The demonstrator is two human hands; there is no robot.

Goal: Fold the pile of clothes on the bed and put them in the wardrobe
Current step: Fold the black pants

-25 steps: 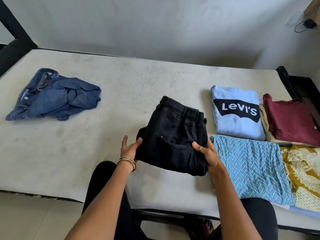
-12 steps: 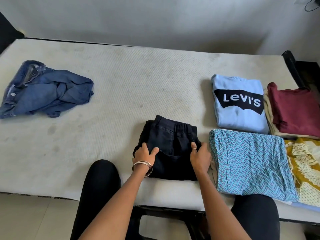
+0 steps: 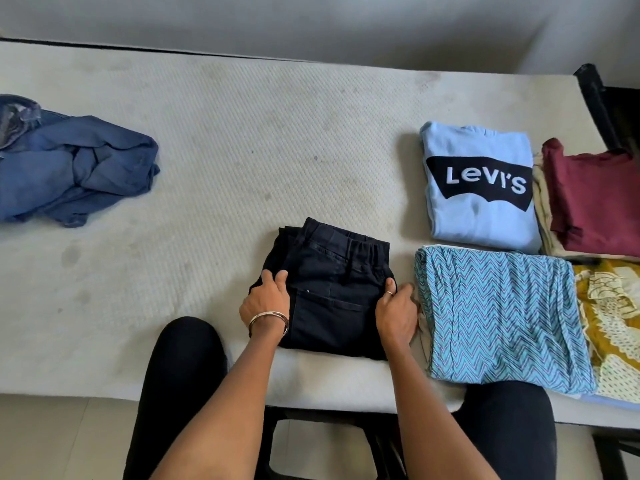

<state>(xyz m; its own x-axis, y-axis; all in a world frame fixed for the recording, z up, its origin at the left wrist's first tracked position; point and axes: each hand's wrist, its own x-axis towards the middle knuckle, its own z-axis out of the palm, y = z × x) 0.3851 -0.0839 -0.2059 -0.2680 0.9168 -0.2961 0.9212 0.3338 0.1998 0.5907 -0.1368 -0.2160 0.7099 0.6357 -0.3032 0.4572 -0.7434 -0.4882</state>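
Crumpled blue denim (image 3: 72, 168) lies unfolded far L on the mattress (image 3: 242, 133), well apart from the rest. R side: folded light-blue Levi's top (image 3: 481, 216), maroon top (image 3: 599, 199), zigzag teal cloth (image 3: 498, 317), yellow print cloth (image 3: 613, 323), packed close together. Folded black jeans (image 3: 332, 292) sit at the near edge, just beside the teal cloth. Left hand (image 3: 266, 303) grips the jeans' L edge, fingers curled; right hand (image 3: 396, 311) holds the R edge, wedged between jeans & teal cloth.

Folded trousers (image 3: 332, 289) at mattress (image 3: 242, 133) front edge; folded stack (image 3: 498, 317) just right, crumpled jeans (image 3: 72, 168) far left.
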